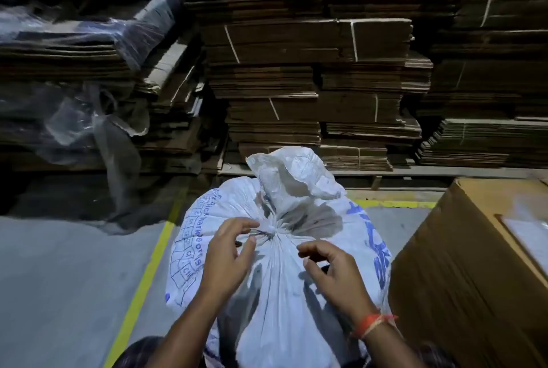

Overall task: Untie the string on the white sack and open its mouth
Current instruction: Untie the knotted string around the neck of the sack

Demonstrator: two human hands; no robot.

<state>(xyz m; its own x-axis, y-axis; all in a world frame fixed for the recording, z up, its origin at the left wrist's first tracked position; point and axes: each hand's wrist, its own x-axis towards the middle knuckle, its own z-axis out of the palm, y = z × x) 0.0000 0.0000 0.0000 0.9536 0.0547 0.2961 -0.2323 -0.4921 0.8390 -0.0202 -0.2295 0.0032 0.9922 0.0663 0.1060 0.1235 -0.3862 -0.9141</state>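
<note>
The white sack [275, 293] stands nearest, upright on the grey floor [59, 278] right in front of the person, its body bulging and printed with blue lettering and a blue grid pattern. There is one sack only; what fills it cannot be seen, since its neck is still gathered tight. Above the tie the loose mouth [293, 178] flops in a crumpled flap toward the far side. The string [268, 230] cinches the neck at the middle of the puckered folds, and it is too small and blurred to make out its knot.

Behind the sack rise many stacks of flattened cardboard [311, 71], too many bundles to count, several bound with pale straps; those on the left are partly wrapped in clear plastic film [89, 118]. One large brown carton [462, 264] stands just to the right of the sack, closed, with a pale label on its top. One yellow floor line [142, 287] runs along the left of the sack and turns behind it.

Two hands work at the neck. The left hand [228, 261] has its fingers curled, the thumb and forefinger meeting at the string just left of the knot, seemingly pinching it. The right hand [332, 275] hovers over the sack just right of the gathers, fingers bent inward with nothing held between them. A red and yellow thread band [372, 324] circles the right wrist.
</note>
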